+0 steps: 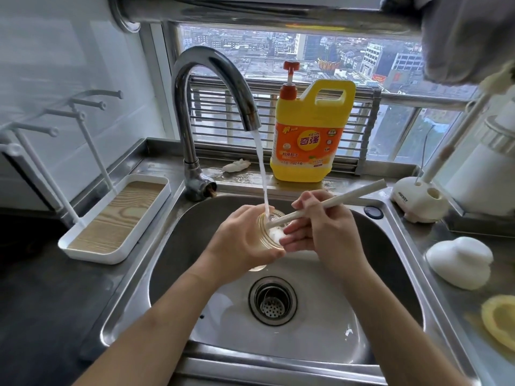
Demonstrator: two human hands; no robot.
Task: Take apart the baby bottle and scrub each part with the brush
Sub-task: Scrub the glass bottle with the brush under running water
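My left hand (245, 240) grips the clear amber bottle body (271, 234) over the steel sink (404, 263), its mouth tilted up toward the tap. My right hand (323, 227) holds the white brush handle (334, 200), and the brush head sits inside the bottle. Water runs from the faucet (211, 87) into the bottle mouth. A white cap (459, 260) and a yellow ring-shaped part (498, 319) lie on the counter at the right.
A yellow detergent jug (309, 135) stands on the ledge behind the sink. A white drying rack tray (117, 218) sits at the left. A white brush stand (418, 201) is at the right. The drain strainer (273, 300) is below my hands.
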